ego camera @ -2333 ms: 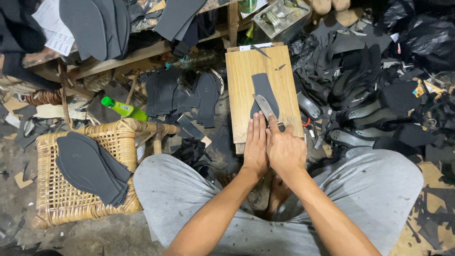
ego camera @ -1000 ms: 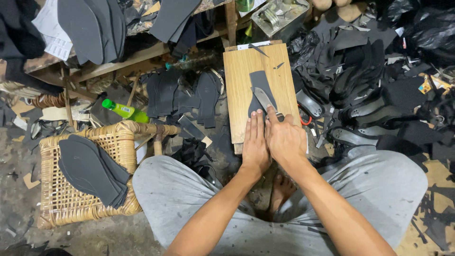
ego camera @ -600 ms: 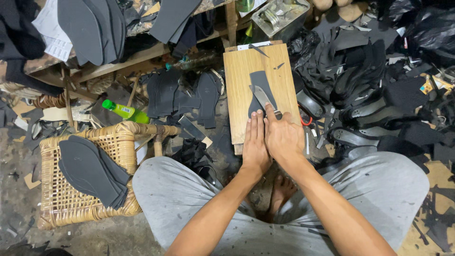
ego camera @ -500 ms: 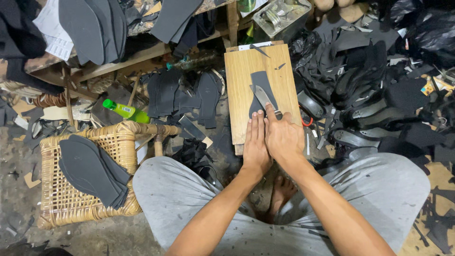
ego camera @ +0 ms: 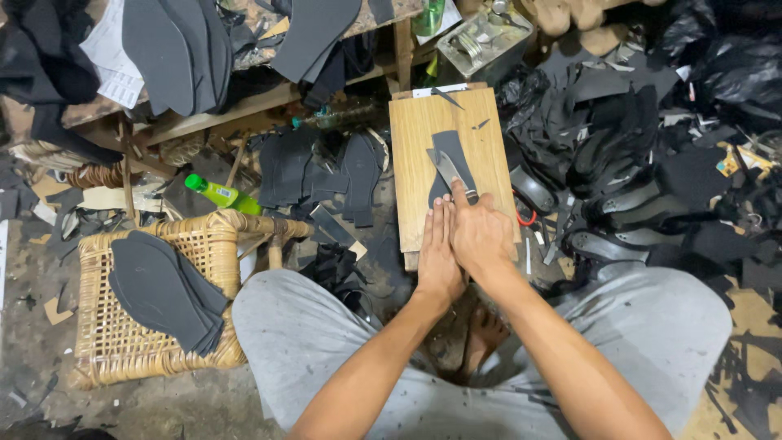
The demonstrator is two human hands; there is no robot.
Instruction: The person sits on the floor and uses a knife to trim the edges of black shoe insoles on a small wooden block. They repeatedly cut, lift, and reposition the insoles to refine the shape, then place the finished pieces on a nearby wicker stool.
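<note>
1. Head view, looking straight down: wooden board (ego camera: pixel 415 138) propped between the knees, dark sole piece (ego camera: pixel 450 155) lying flat near its middle.
2. Left hand (ego camera: pixel 438 254) flat, fingers straight and together, pressing on the near end of the sole piece; open, gripping nothing.
3. Right hand (ego camera: pixel 482 236) curled tight round a knife handle, index finger stretched along the back, blade (ego camera: pixel 445 165) lying across the sole piece and pointing away.
4. Both hands side by side, touching, at the near edge of the board.
5. Judging by the grip, trimming or skiving the piece. Best done with the blade kept low and shallow, pushed away from the body, never toward the left fingertips.
6. Worth keeping firm downward pressure with the left palm, so the piece cannot slide on the wood.
7. Wise to hold the left fingers behind the edge line; they sit very close to the blade.
8. Small dark offcuts (ego camera: pixel 446 98) lie at the far end of the board; better kept clear of the cutting path.
9. Finished-looking soles (ego camera: pixel 163 289) stacked on the wicker stool (ego camera: pixel 106 358) to the left, well apart from the board.
</note>
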